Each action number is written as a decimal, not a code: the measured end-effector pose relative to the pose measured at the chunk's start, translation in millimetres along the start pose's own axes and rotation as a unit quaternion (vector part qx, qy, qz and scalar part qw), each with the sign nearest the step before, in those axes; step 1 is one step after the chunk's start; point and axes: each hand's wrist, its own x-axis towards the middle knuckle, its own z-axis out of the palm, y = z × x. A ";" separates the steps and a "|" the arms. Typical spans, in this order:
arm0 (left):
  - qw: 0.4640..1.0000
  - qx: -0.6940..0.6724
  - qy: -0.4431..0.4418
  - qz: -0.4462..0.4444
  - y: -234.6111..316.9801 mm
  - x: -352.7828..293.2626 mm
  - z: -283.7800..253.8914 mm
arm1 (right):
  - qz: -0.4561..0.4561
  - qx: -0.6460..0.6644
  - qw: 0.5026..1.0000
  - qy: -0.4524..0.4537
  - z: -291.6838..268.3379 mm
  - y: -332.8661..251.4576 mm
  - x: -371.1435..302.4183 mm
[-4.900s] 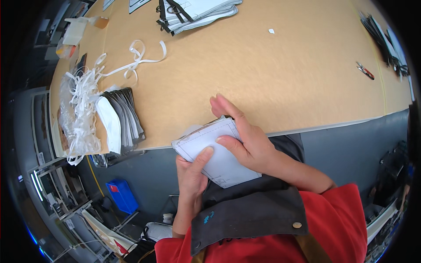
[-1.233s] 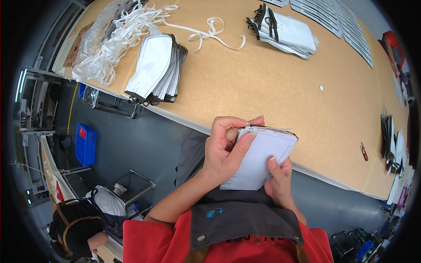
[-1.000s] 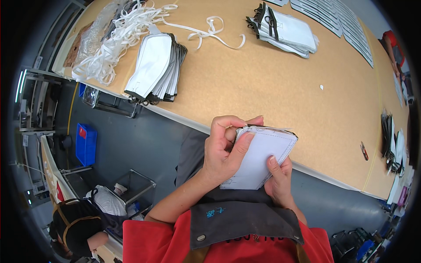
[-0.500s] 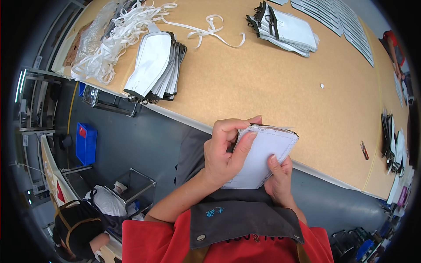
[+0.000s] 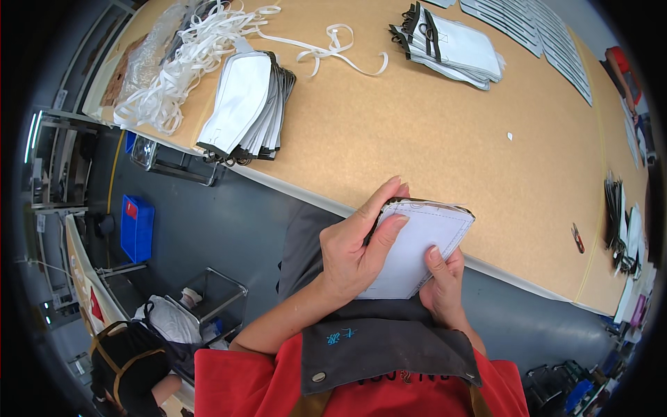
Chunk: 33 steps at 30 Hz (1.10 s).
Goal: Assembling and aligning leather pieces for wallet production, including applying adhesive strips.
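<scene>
Close to my body, over the near edge of the table, I hold a white stitched fabric panel with dark edging along its top. It looks layered, but I cannot tell how many pieces are together. My left hand grips its upper left corner, thumb on the face and fingers behind. My right hand is closed on the lower right side, its thumb lying flat across the white face. The lower edge of the panel meets my dark apron.
On the tan table lie a fanned stack of white panels, another stack, tangled white tape, and small thread snips. More panels sit at the right. A blue crate and a co-worker are at left.
My left fingers have straightened and slid up behind the panel's top left corner, where they were bent over it. The panel and my right hand stay nearly in place.
</scene>
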 end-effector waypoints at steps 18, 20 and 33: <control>0.999 0.030 0.026 -0.016 7.1 -1.4 1.0 | -0.029 -0.012 0.999 -0.011 3.2 -3.0 -0.4; 0.992 -0.105 0.058 -0.038 2.6 -7.0 7.6 | -0.036 0.006 0.999 -0.017 2.4 -2.5 2.0; 0.997 -0.029 0.062 0.032 6.2 -14.8 5.9 | -0.053 0.022 0.998 -0.027 0.7 -1.6 -0.2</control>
